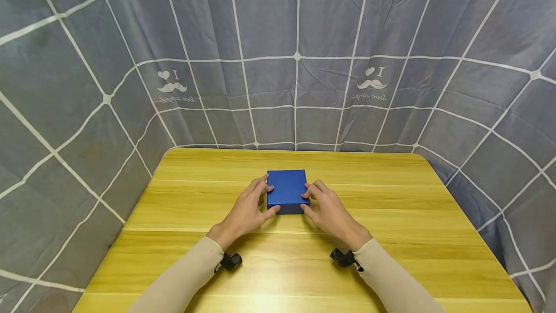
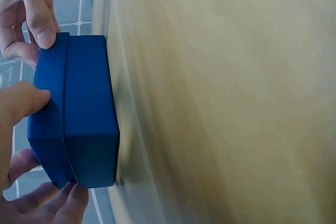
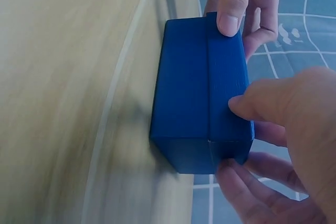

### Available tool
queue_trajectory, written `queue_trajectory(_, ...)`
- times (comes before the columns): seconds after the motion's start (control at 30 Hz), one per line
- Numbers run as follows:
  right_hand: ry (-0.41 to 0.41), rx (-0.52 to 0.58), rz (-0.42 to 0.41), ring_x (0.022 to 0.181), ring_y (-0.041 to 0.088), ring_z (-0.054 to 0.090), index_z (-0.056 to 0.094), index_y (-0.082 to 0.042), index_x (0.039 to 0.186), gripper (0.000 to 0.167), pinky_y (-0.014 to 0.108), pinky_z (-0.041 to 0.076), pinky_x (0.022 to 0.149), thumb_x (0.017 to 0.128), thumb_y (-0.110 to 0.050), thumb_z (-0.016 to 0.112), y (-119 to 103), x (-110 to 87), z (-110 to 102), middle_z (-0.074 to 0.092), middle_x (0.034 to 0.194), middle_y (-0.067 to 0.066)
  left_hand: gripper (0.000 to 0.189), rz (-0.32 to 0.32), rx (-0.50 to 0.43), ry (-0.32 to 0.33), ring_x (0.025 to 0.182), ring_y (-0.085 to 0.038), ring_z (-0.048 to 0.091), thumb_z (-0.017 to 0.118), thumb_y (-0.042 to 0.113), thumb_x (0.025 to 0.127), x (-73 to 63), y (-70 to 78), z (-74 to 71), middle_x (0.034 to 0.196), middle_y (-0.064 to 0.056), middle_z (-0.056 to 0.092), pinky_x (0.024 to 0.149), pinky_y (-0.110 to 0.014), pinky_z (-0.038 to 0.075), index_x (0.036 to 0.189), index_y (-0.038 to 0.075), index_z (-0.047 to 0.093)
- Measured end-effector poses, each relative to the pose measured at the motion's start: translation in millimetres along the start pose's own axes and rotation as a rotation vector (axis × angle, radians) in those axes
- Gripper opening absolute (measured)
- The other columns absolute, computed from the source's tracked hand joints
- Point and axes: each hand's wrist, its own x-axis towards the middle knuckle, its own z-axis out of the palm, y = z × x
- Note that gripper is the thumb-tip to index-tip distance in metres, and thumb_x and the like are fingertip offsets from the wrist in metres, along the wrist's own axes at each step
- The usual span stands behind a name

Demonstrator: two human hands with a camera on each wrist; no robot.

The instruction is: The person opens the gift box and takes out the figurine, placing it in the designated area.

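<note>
A square blue box (image 1: pixel 286 187) with a lid rests on the wooden table in front of me. In the left wrist view a seam runs between the lid (image 2: pixel 50 111) and the deeper base (image 2: pixel 89 87). My left hand (image 1: pixel 248 206) holds the lid from the left, thumb on its front face, fingers along the side near the seam. From the other side my right hand (image 1: pixel 328 211) grips it in the same way, with its thumb (image 3: pixel 247 106) on the front of the lid (image 3: pixel 228 77). Whatever the box contains is hidden.
The yellow wood-grain table (image 1: pixel 208 264) has rounded far corners. A grey cloth (image 1: pixel 269 28) with white grid lines hangs behind it and along both sides. A small black wrist camera (image 1: pixel 230 261) sits at the left cuff, another black camera (image 1: pixel 343 257) at the right.
</note>
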Motion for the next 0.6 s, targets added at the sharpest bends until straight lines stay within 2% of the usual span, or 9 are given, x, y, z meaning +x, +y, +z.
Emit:
queue_trajectory(0.3,-0.009,0.031,0.002,0.112,0.037,0.081,0.077,-0.006,0.117,0.023,0.05,0.072,0.097,0.1,-0.009,0.093,-1.1,-12.2,-5.7,0.074,0.134,0.019,0.061,0.008,0.001,-0.024,0.157,-0.042,0.064,0.091,0.035,0.105,-6.4,3.9,1.2,0.184,-0.017,0.045,0.131,-0.054,0.055,0.154,0.006,0.068)
queue_trajectory(0.43,-0.01,0.035,0.007,0.112,0.034,0.082,0.078,-0.007,0.117,0.024,0.049,0.072,0.097,0.1,-0.01,0.094,-2.5,-16.7,-7.2,0.075,0.132,0.017,0.055,0.018,-0.007,-0.026,0.154,-0.04,0.067,0.092,0.034,0.104,-9.2,4.8,1.7,0.184,-0.015,0.046,0.129,-0.053,0.057,0.148,0.009,0.07)
queue_trajectory(0.6,-0.019,0.028,0.013,0.112,0.032,0.082,0.079,-0.009,0.118,0.023,0.047,0.073,0.096,0.1,-0.011,0.094,-4.0,-22.8,-9.0,0.074,0.128,0.013,0.061,0.034,-0.01,-0.035,0.153,-0.037,0.068,0.092,0.036,0.104,-12.1,6.6,1.5,0.182,-0.013,0.049,0.127,-0.05,0.059,0.155,0.01,0.067)
